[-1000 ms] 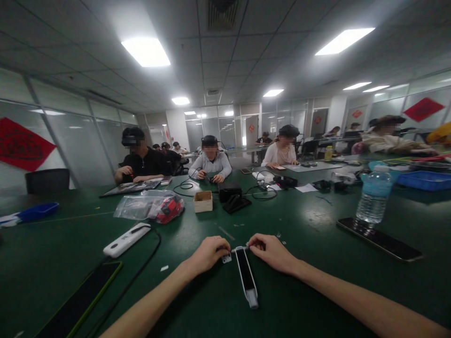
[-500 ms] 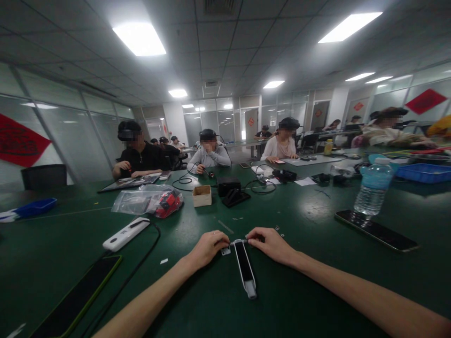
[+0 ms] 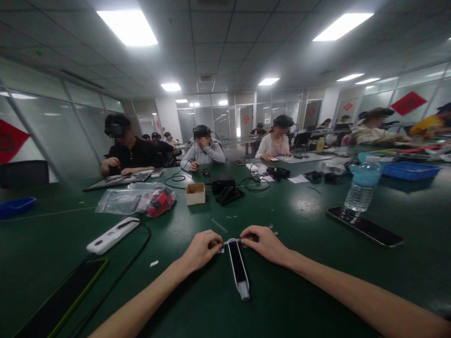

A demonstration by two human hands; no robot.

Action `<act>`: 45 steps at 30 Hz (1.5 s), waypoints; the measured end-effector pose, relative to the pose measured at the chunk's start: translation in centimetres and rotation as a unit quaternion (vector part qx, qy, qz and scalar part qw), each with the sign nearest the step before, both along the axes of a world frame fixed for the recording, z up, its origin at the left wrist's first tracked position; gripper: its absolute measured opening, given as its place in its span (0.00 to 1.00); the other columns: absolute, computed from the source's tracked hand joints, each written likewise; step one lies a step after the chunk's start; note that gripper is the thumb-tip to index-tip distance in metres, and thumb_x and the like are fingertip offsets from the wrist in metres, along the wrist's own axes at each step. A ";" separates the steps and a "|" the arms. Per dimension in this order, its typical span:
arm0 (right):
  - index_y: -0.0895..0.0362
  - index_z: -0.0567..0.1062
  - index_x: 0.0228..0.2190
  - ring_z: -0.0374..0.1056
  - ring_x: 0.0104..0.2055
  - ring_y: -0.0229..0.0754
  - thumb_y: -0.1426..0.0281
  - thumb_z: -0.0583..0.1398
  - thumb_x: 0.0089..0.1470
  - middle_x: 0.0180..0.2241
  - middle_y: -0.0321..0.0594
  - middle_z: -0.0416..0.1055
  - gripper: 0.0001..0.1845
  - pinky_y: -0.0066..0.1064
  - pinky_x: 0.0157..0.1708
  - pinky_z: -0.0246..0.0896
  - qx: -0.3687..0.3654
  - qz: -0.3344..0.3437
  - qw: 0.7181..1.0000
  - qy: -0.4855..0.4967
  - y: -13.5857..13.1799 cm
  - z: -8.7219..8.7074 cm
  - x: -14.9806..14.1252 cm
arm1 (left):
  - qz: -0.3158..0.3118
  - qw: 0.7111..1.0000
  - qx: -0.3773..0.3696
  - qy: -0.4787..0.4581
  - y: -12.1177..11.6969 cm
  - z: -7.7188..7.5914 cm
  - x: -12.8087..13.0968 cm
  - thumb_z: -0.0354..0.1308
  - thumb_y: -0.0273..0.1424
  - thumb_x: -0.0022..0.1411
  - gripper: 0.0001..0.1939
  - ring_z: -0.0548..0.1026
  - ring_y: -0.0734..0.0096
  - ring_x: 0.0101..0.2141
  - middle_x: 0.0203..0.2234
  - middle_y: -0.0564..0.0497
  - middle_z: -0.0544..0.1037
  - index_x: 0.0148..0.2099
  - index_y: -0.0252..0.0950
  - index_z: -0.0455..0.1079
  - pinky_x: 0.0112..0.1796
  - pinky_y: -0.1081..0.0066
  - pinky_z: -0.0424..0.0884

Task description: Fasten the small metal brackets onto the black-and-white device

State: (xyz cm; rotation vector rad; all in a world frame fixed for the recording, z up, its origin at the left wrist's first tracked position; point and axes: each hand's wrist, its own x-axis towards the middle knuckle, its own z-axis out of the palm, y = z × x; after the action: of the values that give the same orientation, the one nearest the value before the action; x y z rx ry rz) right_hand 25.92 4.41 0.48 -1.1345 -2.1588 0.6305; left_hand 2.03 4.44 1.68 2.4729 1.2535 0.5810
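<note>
A long, narrow device [image 3: 237,267] with a white rim, a black face and a grey near end lies on the green table in front of me. At the left of its far end is my left hand [image 3: 204,248], its fingertips pinched together on a small dark part that I cannot make out. My right hand [image 3: 264,241] pinches at the opposite side of that same end, and its fingers hide what they hold. A small pale piece [image 3: 221,250] shows partly under the left fingertips.
On the left lie a white power strip [image 3: 114,234] with a black cable and a green-edged phone [image 3: 66,295]. Further off are a plastic bag [image 3: 123,199] and a small box [image 3: 195,195]. A water bottle [image 3: 362,188] and a phone [image 3: 364,226] are on the right. Several people sit beyond.
The whole view has shifted slightly, so things appear further left. Both hands stay at the far end of the device, with fingers still pinched.
</note>
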 end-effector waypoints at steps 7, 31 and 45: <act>0.57 0.72 0.40 0.65 0.37 0.38 0.67 0.55 0.57 0.38 0.39 0.70 0.11 0.29 0.36 0.62 -0.015 0.004 1.000 -0.006 0.3 -0.1 0.4 | 0.031 0.999 0.011 -0.007 -0.2 -0.3 0.1 0.54 0.32 0.58 0.08 0.68 0.73 0.30 0.31 0.51 0.72 0.37 0.36 0.73 0.33 0.73 0.64; 0.55 0.72 0.41 0.65 0.40 0.40 0.68 0.56 0.56 0.40 0.39 0.70 0.10 0.31 0.40 0.61 0.047 0.045 0.996 -0.068 0.7 0.5 0.4 | 0.040 0.999 0.029 0.016 -0.6 -1.1 0.7 0.49 0.31 0.61 0.09 0.68 0.69 0.33 0.35 0.48 0.71 0.38 0.36 0.69 0.35 0.71 0.65; 0.56 0.73 0.39 0.66 0.39 0.45 0.75 0.52 0.55 0.37 0.46 0.70 0.12 0.31 0.37 0.57 0.088 -0.084 0.940 -0.318 4.4 3.1 8.4 | 0.030 0.996 0.072 0.035 -0.5 -1.6 0.7 0.46 0.33 0.63 0.10 0.68 0.69 0.34 0.37 0.48 0.69 0.40 0.36 0.66 0.35 0.70 0.64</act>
State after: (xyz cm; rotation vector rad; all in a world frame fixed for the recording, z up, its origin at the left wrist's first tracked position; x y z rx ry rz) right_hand 34.29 8.77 3.54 -1.5515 -2.5300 -0.0296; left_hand 2.68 3.94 0.07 2.6006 1.3605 0.6258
